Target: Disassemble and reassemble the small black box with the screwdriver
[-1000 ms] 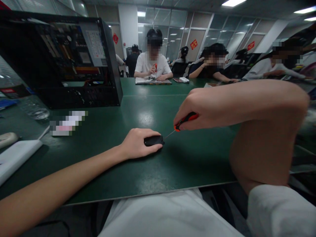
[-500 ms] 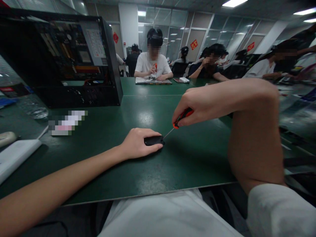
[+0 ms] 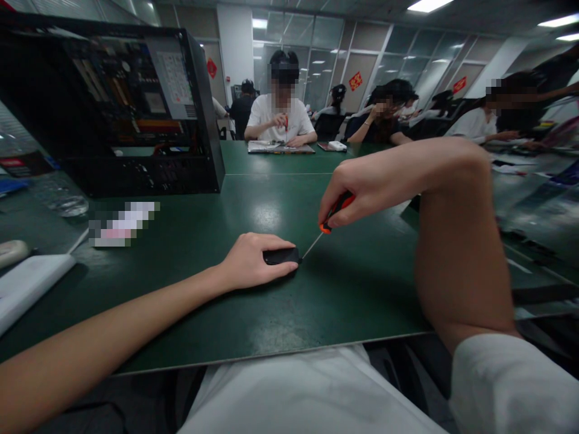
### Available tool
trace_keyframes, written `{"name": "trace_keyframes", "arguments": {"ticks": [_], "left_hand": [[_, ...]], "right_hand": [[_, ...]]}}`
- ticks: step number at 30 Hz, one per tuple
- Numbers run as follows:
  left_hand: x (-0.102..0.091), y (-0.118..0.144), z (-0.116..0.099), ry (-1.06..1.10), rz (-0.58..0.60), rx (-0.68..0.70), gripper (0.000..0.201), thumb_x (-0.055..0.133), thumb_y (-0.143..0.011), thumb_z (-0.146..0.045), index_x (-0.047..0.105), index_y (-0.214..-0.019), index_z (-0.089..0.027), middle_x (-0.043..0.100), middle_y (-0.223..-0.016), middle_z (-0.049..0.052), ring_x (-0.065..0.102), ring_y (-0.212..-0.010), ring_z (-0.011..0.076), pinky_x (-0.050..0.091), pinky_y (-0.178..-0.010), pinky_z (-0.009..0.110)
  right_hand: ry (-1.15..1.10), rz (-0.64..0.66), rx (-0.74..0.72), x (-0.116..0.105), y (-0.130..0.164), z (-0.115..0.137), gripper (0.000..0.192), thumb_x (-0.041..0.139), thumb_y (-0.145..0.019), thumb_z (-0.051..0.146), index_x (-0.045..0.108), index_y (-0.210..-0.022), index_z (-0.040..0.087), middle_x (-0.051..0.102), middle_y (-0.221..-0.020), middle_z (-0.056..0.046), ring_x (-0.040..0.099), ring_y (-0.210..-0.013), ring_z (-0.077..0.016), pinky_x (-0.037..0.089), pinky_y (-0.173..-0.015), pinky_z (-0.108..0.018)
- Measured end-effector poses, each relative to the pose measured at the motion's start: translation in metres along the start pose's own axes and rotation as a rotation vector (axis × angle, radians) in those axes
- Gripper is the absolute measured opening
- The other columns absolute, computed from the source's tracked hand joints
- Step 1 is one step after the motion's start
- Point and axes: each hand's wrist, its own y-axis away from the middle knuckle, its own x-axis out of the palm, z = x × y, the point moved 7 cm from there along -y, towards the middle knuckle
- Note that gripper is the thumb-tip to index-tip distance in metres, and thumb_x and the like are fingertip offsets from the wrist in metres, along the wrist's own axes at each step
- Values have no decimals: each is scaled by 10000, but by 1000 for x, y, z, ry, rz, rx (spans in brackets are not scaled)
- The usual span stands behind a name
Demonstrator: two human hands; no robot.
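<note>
A black computer mouse (image 3: 281, 256) lies on the green table (image 3: 266, 313), its front end pointing right. My left hand (image 3: 251, 263) grips it from the left, with the thumb and fingers along its two sides. An orange-and-black screwdriver (image 3: 325, 228) is held by its handle in my right hand (image 3: 346, 196), above and to the right of the mouse. Its thin shaft slants down to the left, and the tip meets the mouse's front end. Whether the tip is inside a gap there is too small to tell.
An open black computer case (image 3: 203, 120) stands at the back left. Left of me are a plastic bottle (image 3: 63, 193), a blurred-out item (image 3: 124, 226) and a white power strip (image 3: 31, 286). Across the table a person in a white shirt (image 3: 280, 123) works with a screwdriver.
The screwdriver tip has shifted slightly right and down at the mouse's front end. My right hand and forearm have moved a little, while my left hand keeps its grip.
</note>
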Motion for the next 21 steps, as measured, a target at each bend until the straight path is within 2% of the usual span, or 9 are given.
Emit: {"name": "trace_keyframes", "arguments": {"ticks": [4, 8, 13, 17, 21], "left_hand": [[0, 0, 0, -1, -1, 1, 312, 747, -874, -395, 789, -1118, -205, 808, -1080, 59, 765, -950, 239, 562, -828, 318], [1, 0, 0, -3, 2, 8, 305, 741, -882, -400, 790, -1120, -216, 808, -1082, 54, 767, -946, 237, 562, -819, 314], [1, 1, 2, -17, 5, -8, 331, 741, -879, -417, 782, -1131, -207, 804, -1099, 58, 765, -965, 243, 561, -833, 322], [3, 2, 0, -13, 34, 34, 340, 721, -900, -423, 764, -1162, -211, 797, -1126, 58, 761, -985, 233, 553, -856, 313], [2, 2, 0, -46, 32, 40, 345, 727, -890, -433, 755, -1154, -214, 799, -1113, 53, 758, -974, 234, 542, -841, 313]], "right_hand": [[3, -15, 23, 0, 0, 3, 403, 537, -900, 374, 817, -1046, 124, 795, -917, 3, 664, -799, -110, 433, -724, -247], [-21, 41, -35, 1, -5, 0, 323, 653, -837, 360, 828, -1037, 176, 801, -897, 6, 688, -805, -152, 481, -725, -242], [-80, 43, -83, 0, -14, -7, 373, 678, -825, 455, 822, -1048, 194, 801, -923, -3, 697, -822, -177, 495, -737, -257], [-127, 9, -92, 11, -20, -27, 475, 688, -819, 561, 815, -1039, 160, 791, -925, -39, 685, -825, -182, 467, -721, -249], [-211, -46, -45, 39, -20, -58, 517, 640, -852, 619, 808, -1011, 157, 772, -900, -52, 648, -811, -180, 431, -691, -254]]}}
